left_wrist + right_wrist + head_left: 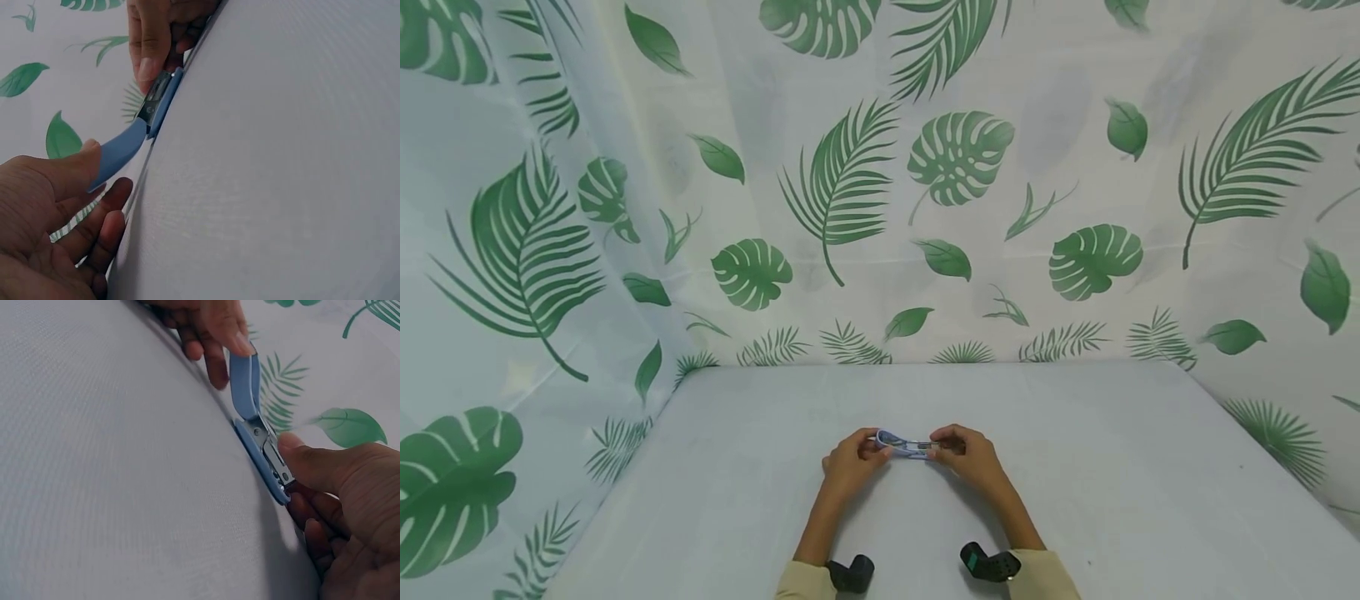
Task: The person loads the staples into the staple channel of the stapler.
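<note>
A small blue stapler (910, 454) with a bare metal mechanism is held between both hands, low over the white table. My left hand (848, 467) pinches its curved blue cover (122, 153), thumb on top and other fingers loosely bent below. The cover stands swung back at an angle from the flat blue base (253, 450). At the opposite end, my right hand (976, 460) grips the metal part (270, 450) and base between thumb and fingers. The right fingertips hide part of that end in the head view.
The pale table (1075, 467) spreads around both hands. Behind it hangs a white curtain (865, 283) printed with green leaves, which also runs down the left and right sides. Black wrist devices (992, 565) sit at both cuffs.
</note>
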{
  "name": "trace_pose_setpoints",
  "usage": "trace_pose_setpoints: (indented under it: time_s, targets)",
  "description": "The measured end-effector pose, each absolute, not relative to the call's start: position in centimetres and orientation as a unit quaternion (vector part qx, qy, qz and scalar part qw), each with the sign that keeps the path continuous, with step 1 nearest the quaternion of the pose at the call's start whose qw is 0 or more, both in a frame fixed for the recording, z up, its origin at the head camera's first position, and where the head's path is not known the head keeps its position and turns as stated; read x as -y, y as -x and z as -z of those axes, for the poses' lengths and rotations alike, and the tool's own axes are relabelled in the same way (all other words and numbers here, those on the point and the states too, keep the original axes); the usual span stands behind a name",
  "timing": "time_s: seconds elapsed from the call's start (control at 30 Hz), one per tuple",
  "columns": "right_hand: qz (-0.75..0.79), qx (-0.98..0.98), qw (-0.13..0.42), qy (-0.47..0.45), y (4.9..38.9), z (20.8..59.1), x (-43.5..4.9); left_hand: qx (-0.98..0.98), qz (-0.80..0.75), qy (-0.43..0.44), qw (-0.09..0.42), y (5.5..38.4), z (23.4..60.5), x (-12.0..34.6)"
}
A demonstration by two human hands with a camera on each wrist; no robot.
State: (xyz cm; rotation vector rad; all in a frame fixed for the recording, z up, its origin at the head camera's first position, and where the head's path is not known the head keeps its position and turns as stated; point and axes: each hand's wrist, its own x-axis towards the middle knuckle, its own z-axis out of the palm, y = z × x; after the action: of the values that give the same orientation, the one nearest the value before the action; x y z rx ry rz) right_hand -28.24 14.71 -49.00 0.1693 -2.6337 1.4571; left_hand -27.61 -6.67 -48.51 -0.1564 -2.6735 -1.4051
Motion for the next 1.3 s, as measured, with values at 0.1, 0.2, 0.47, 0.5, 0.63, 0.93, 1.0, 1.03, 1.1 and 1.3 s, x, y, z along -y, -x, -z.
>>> trace_pose_setpoints:
  time_s: [0.1, 0.2, 0.47, 0.5, 0.63, 0.93, 1.0, 1.03, 1.1, 1.3]
  targets:
    - [-0.478, 0.874, 0.065, -0.059, 28.1, 49.0, -14.8, 0.873, 0.479, 0.064, 0.061, 27.6, 48.7, 6.9]
    - [-0.476, 0.875, 0.067, -0.063, 27.9, 49.0, -15.0, 0.859, 0.505, 0.069, 0.054, 27.7, 48.8, 7.0]
    - [-0.458, 0.883, 0.08, -0.057, 28.3, 49.7, -15.1, 0.827, 0.556, 0.076, 0.036, 27.7, 48.8, 6.7]
    - [-0.455, 0.885, 0.085, -0.056, 28.3, 49.7, -15.0, 0.824, 0.561, 0.076, 0.034, 27.8, 48.8, 6.6]
    - [-0.452, 0.885, 0.103, -0.052, 28.3, 49.8, -14.9, 0.798, 0.596, 0.085, 0.024, 28.1, 48.9, 6.2]
    - [-0.441, 0.888, 0.124, -0.048, 28.1, 49.7, -14.2, 0.742, 0.656, 0.135, 0.009, 28.6, 49.4, 6.1]
    - [-0.437, 0.89, 0.126, -0.042, 28.1, 49.6, -14.1, 0.743, 0.656, 0.134, 0.003, 28.7, 49.4, 6.0]
    - [-0.435, 0.891, 0.127, -0.04, 28.0, 49.6, -14.0, 0.744, 0.656, 0.131, -0.002, 28.8, 49.3, 6.0]
    - [-0.43, 0.892, 0.13, -0.039, 28.0, 49.6, -14.0, 0.746, 0.655, 0.119, -0.019, 28.9, 49.1, 5.9]
    - [-0.421, 0.895, 0.141, -0.039, 27.8, 49.8, -14.0, 0.774, 0.612, 0.161, -0.021, 29.4, 49.2, 5.5]
